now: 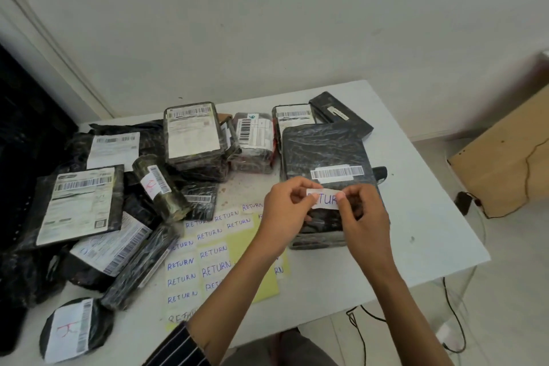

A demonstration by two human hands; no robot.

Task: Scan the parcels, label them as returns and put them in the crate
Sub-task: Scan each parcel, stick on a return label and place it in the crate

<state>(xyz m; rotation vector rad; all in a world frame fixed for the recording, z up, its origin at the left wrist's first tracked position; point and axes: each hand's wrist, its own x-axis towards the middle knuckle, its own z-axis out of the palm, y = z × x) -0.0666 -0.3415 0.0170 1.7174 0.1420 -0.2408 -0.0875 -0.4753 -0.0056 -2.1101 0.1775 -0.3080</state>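
Between the hands: RETURN sticker (pixel 323 201), one end pinched by the left hand (pixel 285 205), the other by the right hand (pixel 366 218) | just behind them: big black parcel (pixel 325 148) | tip: stick it flat below the barcode (pixel 337 172), then rub.

free: table (pixel 430 217) right side | blocked: parcel pile (pixel 80 202) left, rear

Parcel (pixel 323 148): black, wrapped, lying flat, barcode up.
Return label (pixel 325 201): white slip, seemingly just above it.
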